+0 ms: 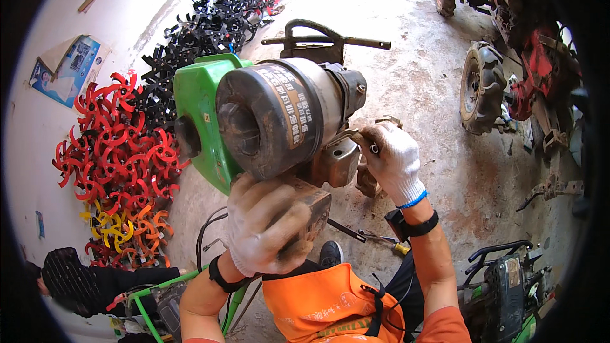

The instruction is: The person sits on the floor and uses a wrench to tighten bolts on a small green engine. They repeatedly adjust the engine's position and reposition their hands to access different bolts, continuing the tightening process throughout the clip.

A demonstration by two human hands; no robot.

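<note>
A small engine stands in front of me, with a black round air filter housing (pixel 273 117) and a green tank (pixel 206 124) on its left. My left hand (pixel 264 219), in a soiled white glove, is bent over a brown metal box (pixel 311 209) low on the engine. Its fingertips are partly hidden. Beside the housing's right side, my gloved right hand (pixel 391 159) is closed round a small metal tool with a round end (pixel 375 148), next to a dull metal canister (pixel 340 160). The tool's far end cannot be made out clearly.
Piles of red (pixel 121 146) and black curved tiller blades (pixel 210 25) lie left. A dark metal bar frame (pixel 324 41) is behind the engine. At right stands a machine with a treaded wheel (pixel 481 87). Yellow-handled pliers (pixel 397 246) lie near my foot. A person (pixel 76 279) is at lower left.
</note>
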